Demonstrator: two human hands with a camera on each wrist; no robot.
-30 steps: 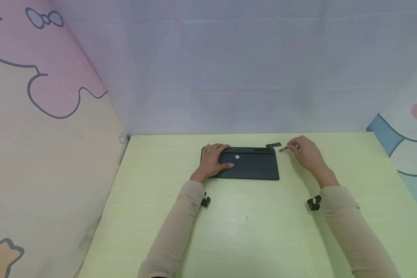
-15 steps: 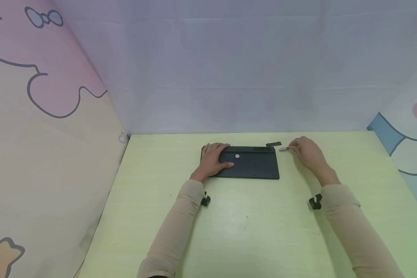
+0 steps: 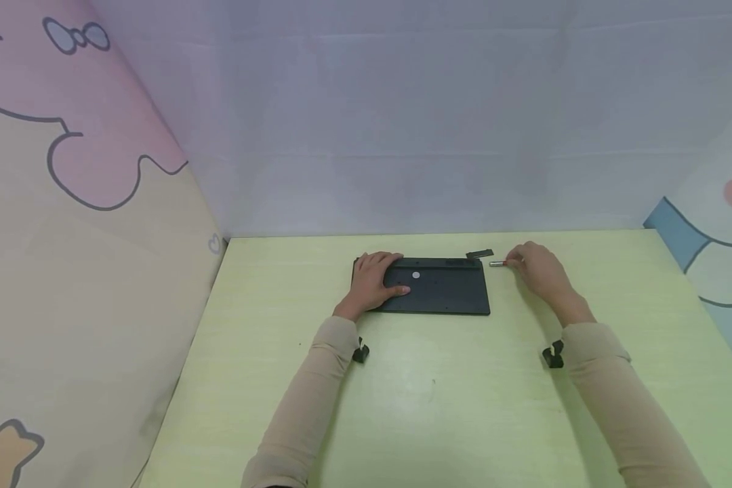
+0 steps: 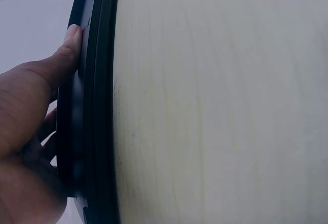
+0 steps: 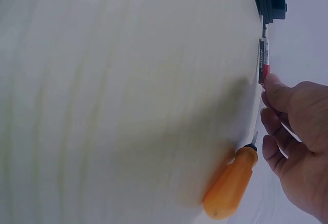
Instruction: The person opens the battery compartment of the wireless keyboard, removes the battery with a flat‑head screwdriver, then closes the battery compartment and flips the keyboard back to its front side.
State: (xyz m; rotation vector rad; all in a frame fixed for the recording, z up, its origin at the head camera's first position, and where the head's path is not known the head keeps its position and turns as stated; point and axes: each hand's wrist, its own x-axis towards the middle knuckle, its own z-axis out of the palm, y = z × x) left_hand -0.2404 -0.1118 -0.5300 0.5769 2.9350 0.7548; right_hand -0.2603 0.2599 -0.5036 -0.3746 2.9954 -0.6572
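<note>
A black keyboard [image 3: 445, 291] lies underside up on the table, with a battery compartment [image 3: 460, 262] at its far right end. My left hand [image 3: 371, 281] holds its left part, the thumb on the back panel and the fingers bent over the raised far strip. Between thumb and index finger of my right hand [image 3: 539, 271] is a small battery [image 5: 264, 60], silver and black with a red end. It points towards the keyboard's far right corner, apart from it. Just beyond that corner lies a dark battery cover [image 3: 480, 254].
An orange-handled tool, seemingly a screwdriver [image 5: 230, 183], lies near my right hand in the right wrist view; the head view does not show it. The pale yellow table [image 3: 433, 420] ends at a curtain-like back wall [image 3: 402, 135].
The battery has turned in my right fingers from slanting to nearly level. My right hand has barely shifted; my left hand and the keyboard have stayed put.
</note>
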